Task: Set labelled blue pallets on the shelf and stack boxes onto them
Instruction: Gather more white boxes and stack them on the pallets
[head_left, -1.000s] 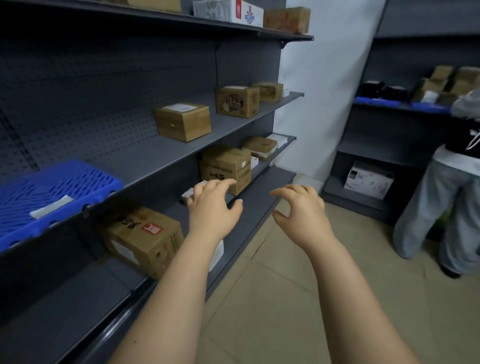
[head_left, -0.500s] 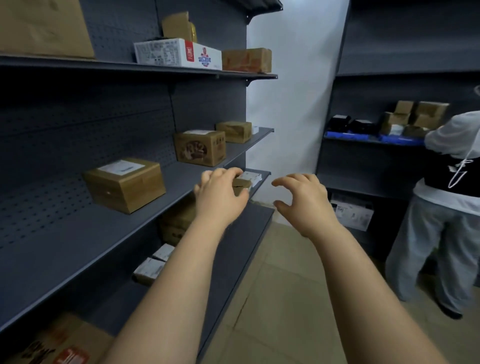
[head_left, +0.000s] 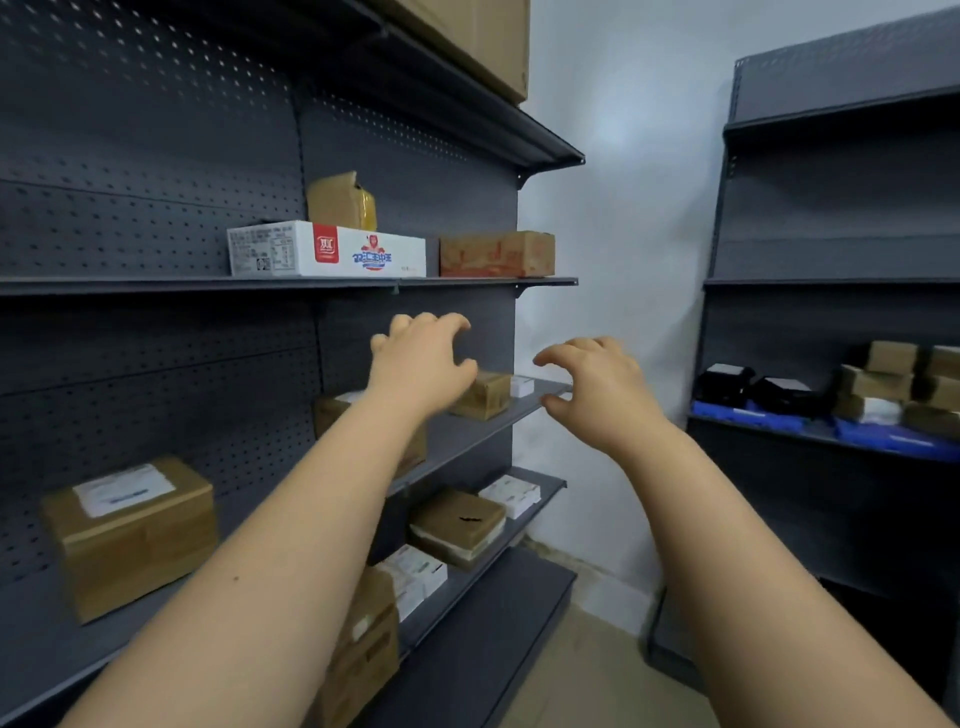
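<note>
Left hand (head_left: 423, 358), right hand (head_left: 597, 387): loosely curled, empty.

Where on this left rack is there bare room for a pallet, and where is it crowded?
Bare: middle shelf just past the labelled box, and the bottom deck toward the aisle. Crowded: the lower shelf, filled by a taped box and white packets.

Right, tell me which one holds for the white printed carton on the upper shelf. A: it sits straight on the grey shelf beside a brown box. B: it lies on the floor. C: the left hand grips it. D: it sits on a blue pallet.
A: the white carton rests directly on the grey shelf next to the brown box, with the left hand lower down, clear of it.
</note>
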